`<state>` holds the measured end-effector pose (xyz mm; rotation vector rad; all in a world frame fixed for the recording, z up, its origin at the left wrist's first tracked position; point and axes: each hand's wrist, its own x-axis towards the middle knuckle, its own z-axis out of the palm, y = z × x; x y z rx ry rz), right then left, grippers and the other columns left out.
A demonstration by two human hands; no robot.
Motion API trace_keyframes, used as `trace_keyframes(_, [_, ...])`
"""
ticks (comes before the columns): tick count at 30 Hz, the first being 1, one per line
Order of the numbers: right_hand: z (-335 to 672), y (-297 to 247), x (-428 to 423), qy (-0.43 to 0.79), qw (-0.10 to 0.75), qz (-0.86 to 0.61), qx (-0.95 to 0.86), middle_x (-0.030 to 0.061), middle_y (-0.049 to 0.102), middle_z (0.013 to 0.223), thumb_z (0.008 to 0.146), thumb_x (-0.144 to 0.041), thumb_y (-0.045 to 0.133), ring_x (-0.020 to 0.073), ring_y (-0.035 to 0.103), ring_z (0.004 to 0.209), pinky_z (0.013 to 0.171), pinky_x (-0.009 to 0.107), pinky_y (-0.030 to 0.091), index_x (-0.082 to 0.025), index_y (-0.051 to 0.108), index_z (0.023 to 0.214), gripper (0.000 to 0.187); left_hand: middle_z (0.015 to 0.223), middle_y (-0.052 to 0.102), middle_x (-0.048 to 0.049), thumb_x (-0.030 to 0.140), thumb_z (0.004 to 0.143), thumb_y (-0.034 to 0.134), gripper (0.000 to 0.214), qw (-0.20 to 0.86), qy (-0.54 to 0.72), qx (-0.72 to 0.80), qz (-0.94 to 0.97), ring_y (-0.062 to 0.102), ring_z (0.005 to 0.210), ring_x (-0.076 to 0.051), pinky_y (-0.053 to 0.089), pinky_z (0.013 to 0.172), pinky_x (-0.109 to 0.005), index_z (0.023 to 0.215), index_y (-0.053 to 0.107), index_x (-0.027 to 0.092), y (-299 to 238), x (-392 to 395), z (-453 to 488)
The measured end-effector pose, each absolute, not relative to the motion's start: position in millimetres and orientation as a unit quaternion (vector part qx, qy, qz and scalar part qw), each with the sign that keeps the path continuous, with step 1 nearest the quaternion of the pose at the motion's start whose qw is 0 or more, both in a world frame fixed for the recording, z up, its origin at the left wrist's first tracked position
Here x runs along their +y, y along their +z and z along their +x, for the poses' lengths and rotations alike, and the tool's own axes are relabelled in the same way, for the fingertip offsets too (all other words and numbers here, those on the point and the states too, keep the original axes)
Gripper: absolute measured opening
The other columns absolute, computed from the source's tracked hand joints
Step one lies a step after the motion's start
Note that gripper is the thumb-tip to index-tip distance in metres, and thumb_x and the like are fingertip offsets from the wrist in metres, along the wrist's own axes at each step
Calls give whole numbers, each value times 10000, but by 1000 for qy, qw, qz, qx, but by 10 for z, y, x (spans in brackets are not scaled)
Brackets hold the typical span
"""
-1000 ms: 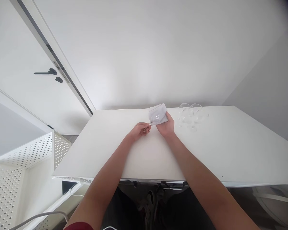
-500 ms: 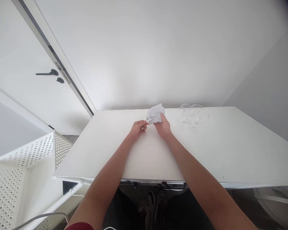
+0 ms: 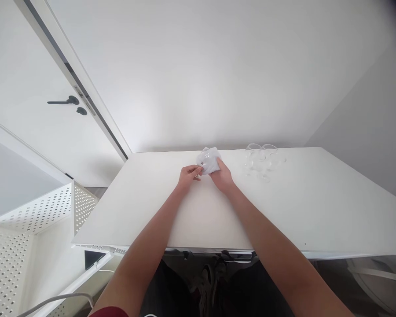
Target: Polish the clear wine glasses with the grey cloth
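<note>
Over the back of the white table, I hold a clear wine glass (image 3: 204,157) tilted between both hands. Pinched fingers of my left hand (image 3: 188,175) grip it at its lower end, where the stem is mostly hidden. My right hand (image 3: 223,176) is closed around a white cloth (image 3: 212,164) pressed against the bowl. Cloth lies behind and to the right of the glass, and its folds partly hide the rim. To the right of my right hand, a few clear stemmed glasses (image 3: 262,163) stand close together; their outlines overlap.
The white tabletop (image 3: 277,211) reaches to the wall at the back. At the left are a door with a black handle (image 3: 62,101) and white perforated panels (image 3: 49,207). A cable (image 3: 59,298) runs at the lower left.
The glass and cloth have shifted slightly left and turned, so the bowl faces me more. My right hand moved a little left with the cloth; my left hand stays at the stem end.
</note>
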<state>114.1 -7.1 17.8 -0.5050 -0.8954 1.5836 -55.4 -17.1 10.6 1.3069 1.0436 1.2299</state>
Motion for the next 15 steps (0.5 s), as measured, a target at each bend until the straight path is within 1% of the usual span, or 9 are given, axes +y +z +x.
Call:
trace_keyframes(4, [1144,187,-77,642,632,-223,-372,32,639,1368,952,-523,557,265,556,1297,1023,431,527,-271,671,1193,367,843,692,-65,494,790,759,326,493,513,446,543,597,779,-162,575,697,-320,918,799,197,90,-166,-563])
trace_keyframes(9, [1142,145,-53,680,581,-225,-387,50,629,1388,939,-554,570,274,570,1285,1033,439,527,-254,667,1208,414,875,717,-78,504,779,769,332,464,529,461,541,625,845,-194,571,667,-316,909,808,201,74,-153,-576])
trace_keyframes(13, [1140,139,-53,647,619,-237,-377,29,615,1410,943,-562,556,266,551,1316,1045,446,526,-282,653,1242,421,935,739,-85,493,780,769,327,444,538,475,537,638,918,-217,576,656,-315,940,817,211,66,-146,-580])
trace_keyframes(15, [1136,150,-65,651,608,-246,-382,39,626,1396,937,-552,569,271,560,1311,1047,452,528,-278,656,1246,422,976,749,-85,487,781,768,322,437,539,480,537,642,926,-218,581,657,-319,942,820,214,68,-149,-579])
